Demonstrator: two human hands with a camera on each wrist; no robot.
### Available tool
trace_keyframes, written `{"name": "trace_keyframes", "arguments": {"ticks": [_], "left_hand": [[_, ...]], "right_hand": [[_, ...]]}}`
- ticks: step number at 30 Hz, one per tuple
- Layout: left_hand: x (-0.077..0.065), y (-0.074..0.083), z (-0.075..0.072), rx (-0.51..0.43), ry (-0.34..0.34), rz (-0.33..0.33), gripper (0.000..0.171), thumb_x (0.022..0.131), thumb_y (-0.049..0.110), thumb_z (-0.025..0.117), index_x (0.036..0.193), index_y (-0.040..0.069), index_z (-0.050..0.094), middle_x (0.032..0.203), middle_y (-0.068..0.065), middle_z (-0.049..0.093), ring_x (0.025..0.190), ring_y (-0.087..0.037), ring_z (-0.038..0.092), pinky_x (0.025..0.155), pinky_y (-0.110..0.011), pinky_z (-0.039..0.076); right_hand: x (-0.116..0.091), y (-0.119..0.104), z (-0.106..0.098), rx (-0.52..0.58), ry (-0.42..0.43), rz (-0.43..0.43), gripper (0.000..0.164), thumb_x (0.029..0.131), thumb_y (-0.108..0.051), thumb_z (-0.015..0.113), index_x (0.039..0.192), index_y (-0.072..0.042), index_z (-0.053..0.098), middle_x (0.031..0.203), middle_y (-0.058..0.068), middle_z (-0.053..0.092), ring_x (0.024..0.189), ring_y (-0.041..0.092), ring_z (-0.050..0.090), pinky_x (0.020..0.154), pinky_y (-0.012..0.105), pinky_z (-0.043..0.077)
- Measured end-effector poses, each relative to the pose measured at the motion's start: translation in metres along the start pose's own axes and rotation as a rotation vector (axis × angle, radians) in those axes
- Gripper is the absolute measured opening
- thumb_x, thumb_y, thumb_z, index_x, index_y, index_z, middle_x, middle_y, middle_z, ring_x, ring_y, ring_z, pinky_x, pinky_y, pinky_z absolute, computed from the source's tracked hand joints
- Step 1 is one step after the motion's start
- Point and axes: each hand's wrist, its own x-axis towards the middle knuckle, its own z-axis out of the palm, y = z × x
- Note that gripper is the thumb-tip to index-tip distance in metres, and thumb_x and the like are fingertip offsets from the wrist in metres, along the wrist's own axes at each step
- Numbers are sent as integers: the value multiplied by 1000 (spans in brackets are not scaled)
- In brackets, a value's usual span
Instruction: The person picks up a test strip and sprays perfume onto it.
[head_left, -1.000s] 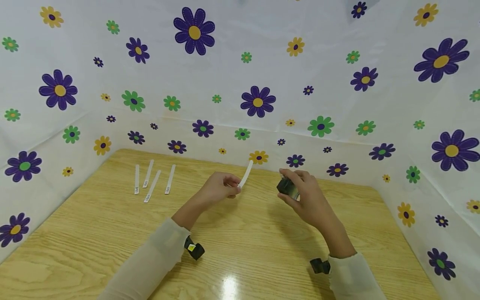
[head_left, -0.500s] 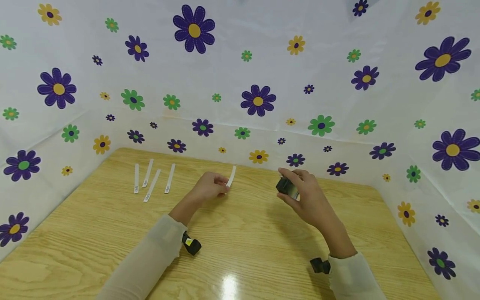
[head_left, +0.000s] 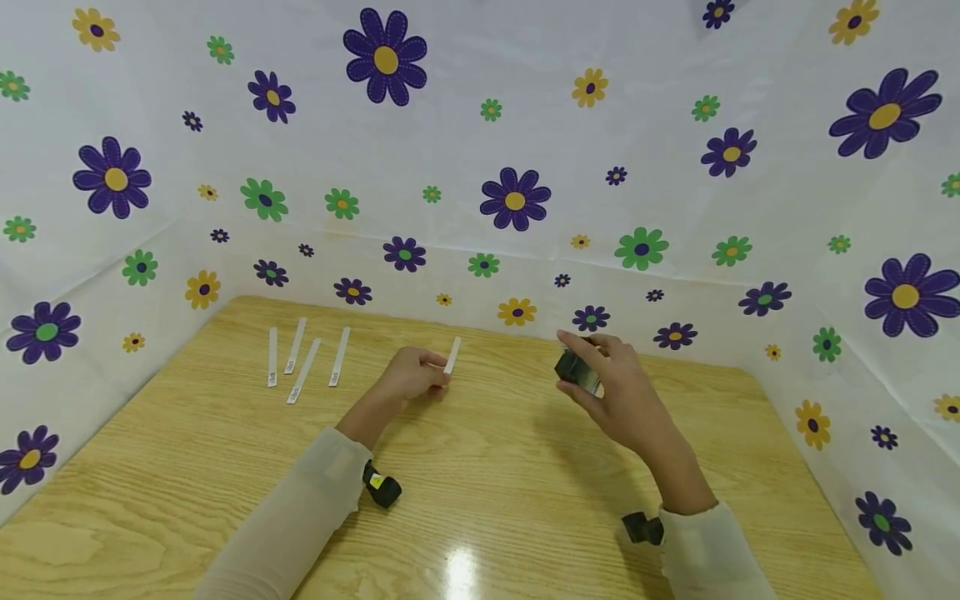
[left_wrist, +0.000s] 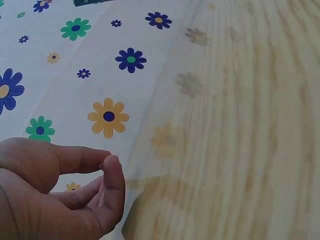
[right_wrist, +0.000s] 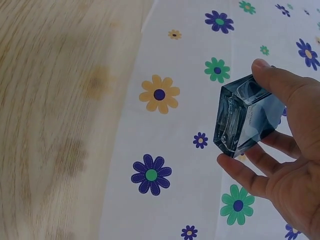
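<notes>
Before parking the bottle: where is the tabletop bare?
Table is bare between the left hand, pinching a strip, and the right hand, holding the bottle; right of that hand toward the flowered cloth; and left of the left sleeve. Crowded: back left, four loose strips.

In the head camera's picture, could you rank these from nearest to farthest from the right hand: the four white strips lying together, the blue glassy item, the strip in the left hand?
From the right hand:
1. Blue glassy item: in its grip.
2. Pinched strip: in the left hand.
3. Four white strips: on the table, at left.
</notes>
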Motion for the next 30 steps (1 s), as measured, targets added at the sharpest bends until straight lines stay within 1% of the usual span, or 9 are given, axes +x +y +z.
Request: {"name": "trace_keyframes", "arguments": {"ticks": [9,15,19,24,30], "left_hand": [[0,-1,-1,-9,-25,-14,32,96,-2,68,126,-10,59,102,-20,69,73,-18,66,65,-26,58],[1,-2,-3,7,-6,-26,27,97,2,68,121,-9,62,100,-17,68,69,-17,63,63,-25,58],[2,2,-6,8,13,-34,26,97,4,69,119,-8,64,102,-16,66,70,-17,63,65,-26,59],[1,7,-14,5,26,-28,30,97,5,69,123,-8,63,111,-18,65,78,-20,65,72,-29,60],[0,8,-31,-18,31,-22,35,99,7,67,130,-8,59,118,-20,62,85,-23,64,78,-31,60]], "right_hand": [[-2,1,-3,1,12,13,75,86,-20,85,152,-23,50,127,26,57,112,41,57,86,58,54],[-2,2,-5,5,13,17,76,86,-20,85,153,-24,49,127,27,56,113,42,56,87,59,54],[-1,3,-7,3,16,17,75,86,-20,85,153,-23,49,127,28,57,113,43,57,87,60,54],[-1,3,-7,4,12,23,76,86,-21,85,153,-24,49,128,27,57,113,42,57,87,59,55],[-1,3,-7,3,8,29,74,87,-21,84,152,-23,49,128,26,57,115,42,57,88,59,55]]}}
